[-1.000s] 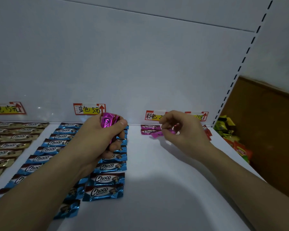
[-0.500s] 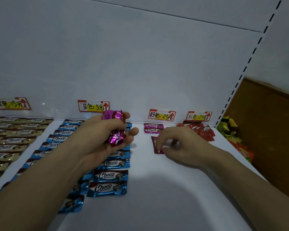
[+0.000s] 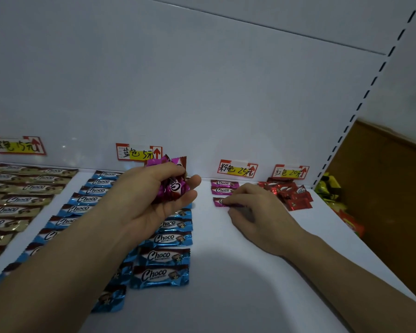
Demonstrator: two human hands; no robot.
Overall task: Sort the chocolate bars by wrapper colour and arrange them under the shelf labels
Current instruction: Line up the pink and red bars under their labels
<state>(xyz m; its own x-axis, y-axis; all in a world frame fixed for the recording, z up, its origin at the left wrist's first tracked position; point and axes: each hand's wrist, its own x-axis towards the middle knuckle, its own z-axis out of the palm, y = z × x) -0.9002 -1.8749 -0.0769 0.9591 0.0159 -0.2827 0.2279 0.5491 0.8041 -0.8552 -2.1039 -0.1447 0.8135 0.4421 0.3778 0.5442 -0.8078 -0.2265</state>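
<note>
My left hand grips a bunch of pink-wrapped chocolate bars above the blue rows. My right hand rests on the white shelf, its fingertips holding a single pink bar flat against the shelf. That bar lies just in front of two pink bars lined up under the pink label. Blue bars sit in rows under the blue label. Red bars are heaped under the red label.
Gold-brown bars fill the left end under another label. Yellow, green and red packets lie past the shelf's right edge, next to a perforated upright. The shelf's back panel is plain white.
My right hand came down from near the labels to the shelf and set a pink bar in front of the two pink ones. My left hand loosened a little around its bunch.
</note>
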